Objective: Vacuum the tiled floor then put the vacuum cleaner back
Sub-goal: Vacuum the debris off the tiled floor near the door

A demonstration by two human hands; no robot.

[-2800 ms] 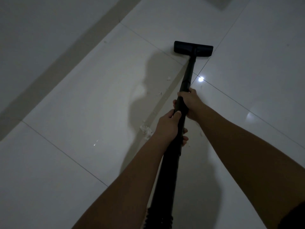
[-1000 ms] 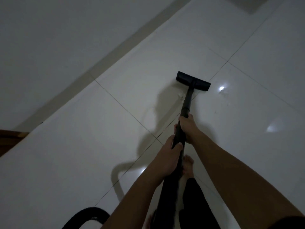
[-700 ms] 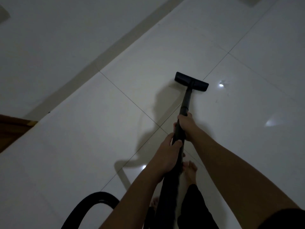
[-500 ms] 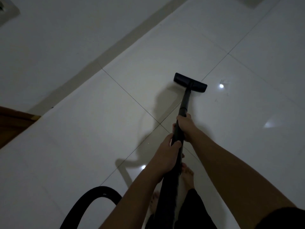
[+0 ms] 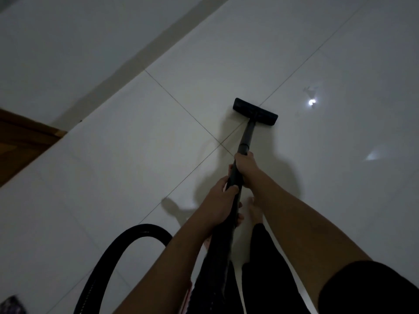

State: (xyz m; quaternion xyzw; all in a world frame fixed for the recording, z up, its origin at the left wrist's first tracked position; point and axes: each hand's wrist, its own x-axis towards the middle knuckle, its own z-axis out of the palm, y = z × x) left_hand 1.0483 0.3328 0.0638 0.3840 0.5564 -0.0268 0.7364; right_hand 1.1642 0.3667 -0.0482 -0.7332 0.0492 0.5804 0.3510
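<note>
A black vacuum wand [image 5: 246, 139] slants down to a flat black floor head [image 5: 255, 112] that lies on the white tiled floor [image 5: 140, 155], close to where grout lines cross. My right hand [image 5: 246, 168] grips the wand higher up toward the head. Just behind it my left hand [image 5: 218, 205] also grips the wand. The black corrugated hose [image 5: 127, 241] arches up at the lower left. The vacuum's body is out of view.
A white wall with a grey skirting band [image 5: 140, 55] runs diagonally at the upper left. A brown wooden door or frame [image 5: 20, 143] sits at the left edge. My bare foot [image 5: 255, 211] stands under the wand. A dark patterned object [image 5: 11, 305] shows in the bottom-left corner.
The view has drifted left and back along the wall, bringing the wooden frame and hose loop into sight. The floor head sits nearer the grout crossing. Both hands keep their grip on the wand.
</note>
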